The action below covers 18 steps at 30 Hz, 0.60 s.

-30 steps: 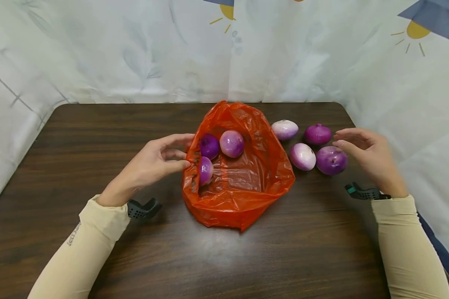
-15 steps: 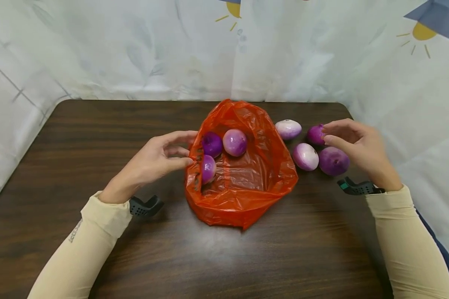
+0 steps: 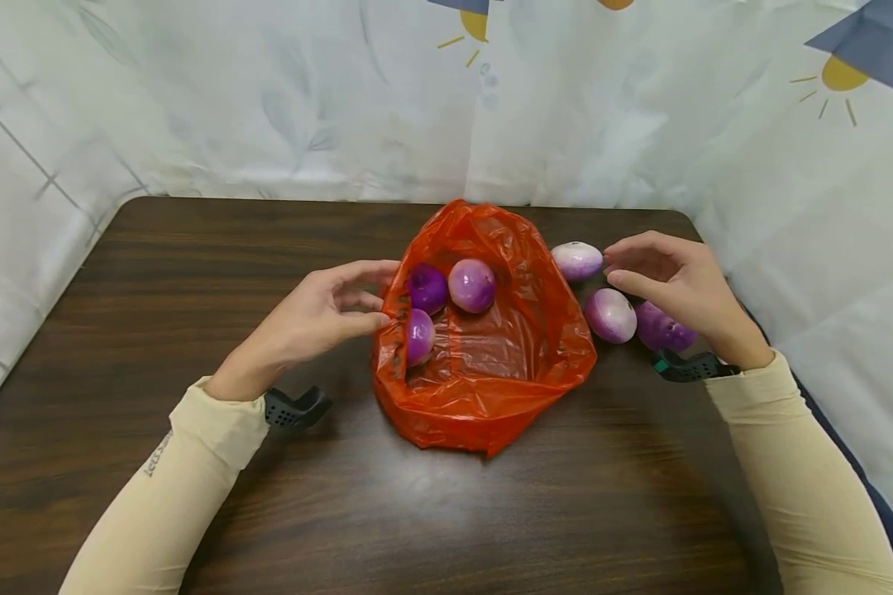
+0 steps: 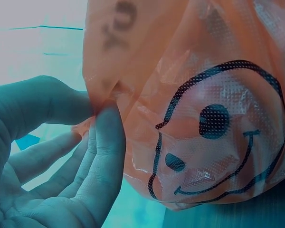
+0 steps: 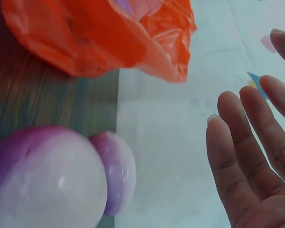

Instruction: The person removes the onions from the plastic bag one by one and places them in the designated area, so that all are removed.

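A red plastic bag (image 3: 491, 413) stands with its mouth spread wide, and several red onions, among them a pale purple one (image 3: 472, 286), lie inside. My left hand (image 3: 320, 314) pinches the bag's left rim between thumb and forefinger; the left wrist view shows a printed smiling face on the bag (image 4: 218, 156). Right of the bag, my right hand (image 3: 670, 277) hovers over loose onions, its fingers apart and holding nothing in the right wrist view. Nearest its fingertips is a whitish onion (image 3: 576, 261). Another pale onion (image 3: 611, 316) and a purple onion (image 3: 662, 328) lie below the hand.
The dark wooden table (image 3: 387, 529) carries everything. A pale patterned curtain or sheet (image 3: 305, 107) hangs behind its far edge and along its sides. Black bands are worn on both wrists.
My right hand has moved left across the onions, toward the bag, and now covers the dark purple onion at the back. My left hand keeps its hold on the rim.
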Motion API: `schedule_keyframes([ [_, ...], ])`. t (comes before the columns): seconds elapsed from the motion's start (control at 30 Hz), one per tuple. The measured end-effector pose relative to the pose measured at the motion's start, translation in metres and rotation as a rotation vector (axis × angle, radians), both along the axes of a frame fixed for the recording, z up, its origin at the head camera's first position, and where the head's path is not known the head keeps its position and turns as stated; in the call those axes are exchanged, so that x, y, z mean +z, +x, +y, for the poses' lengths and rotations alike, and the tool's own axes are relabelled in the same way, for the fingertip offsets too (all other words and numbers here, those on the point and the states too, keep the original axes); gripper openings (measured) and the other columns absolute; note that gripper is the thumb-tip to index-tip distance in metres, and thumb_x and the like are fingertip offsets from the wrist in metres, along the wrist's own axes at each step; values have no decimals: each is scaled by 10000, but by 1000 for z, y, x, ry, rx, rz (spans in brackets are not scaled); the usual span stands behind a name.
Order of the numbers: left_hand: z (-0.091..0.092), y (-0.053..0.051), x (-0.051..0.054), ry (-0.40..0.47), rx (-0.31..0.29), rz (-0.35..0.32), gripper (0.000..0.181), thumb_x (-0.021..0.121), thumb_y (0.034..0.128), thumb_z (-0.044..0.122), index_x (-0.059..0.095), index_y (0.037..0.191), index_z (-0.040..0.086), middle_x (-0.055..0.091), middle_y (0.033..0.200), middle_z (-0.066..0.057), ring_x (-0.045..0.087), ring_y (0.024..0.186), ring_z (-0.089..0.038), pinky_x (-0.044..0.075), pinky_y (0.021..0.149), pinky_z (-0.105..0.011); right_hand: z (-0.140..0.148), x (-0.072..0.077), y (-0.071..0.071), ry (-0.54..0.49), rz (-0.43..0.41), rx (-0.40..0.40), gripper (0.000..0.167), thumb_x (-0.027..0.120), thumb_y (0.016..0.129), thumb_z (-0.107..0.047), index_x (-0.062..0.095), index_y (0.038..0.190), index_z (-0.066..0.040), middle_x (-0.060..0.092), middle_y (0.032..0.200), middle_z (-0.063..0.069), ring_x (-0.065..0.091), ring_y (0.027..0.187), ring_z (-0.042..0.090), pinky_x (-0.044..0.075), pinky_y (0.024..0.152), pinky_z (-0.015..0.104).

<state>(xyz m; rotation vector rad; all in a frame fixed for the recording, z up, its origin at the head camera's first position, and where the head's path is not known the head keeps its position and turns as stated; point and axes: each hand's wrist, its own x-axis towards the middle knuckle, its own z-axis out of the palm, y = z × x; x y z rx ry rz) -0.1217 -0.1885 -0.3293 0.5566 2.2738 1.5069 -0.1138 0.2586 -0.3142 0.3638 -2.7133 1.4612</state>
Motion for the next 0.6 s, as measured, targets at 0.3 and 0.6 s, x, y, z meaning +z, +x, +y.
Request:
schedule_keyframes([
  [0.3, -1, -2, 3, -12, -11, -14, 597, 716, 961, 92, 516, 1515, 192, 587, 1458, -67, 710, 1108, -192, 601, 876, -253, -25, -2, -14, 0, 42, 113, 269, 750, 953, -139, 714, 1217, -110, 739, 1161, -13, 730, 1047, 78, 568, 900, 145],
  [0.6, -4, -3, 5, -25, -2, -18, 600, 723, 958, 99, 518, 1513, 197, 588, 1460, -61, 712, 1090, -160, 597, 868, -246, -54, 0, -29, 18, 71, 188, 289, 761, 945, -143, 717, 1229, -109, 715, 1189, 147, 723, 1016, 83, 600, 835, 186],
])
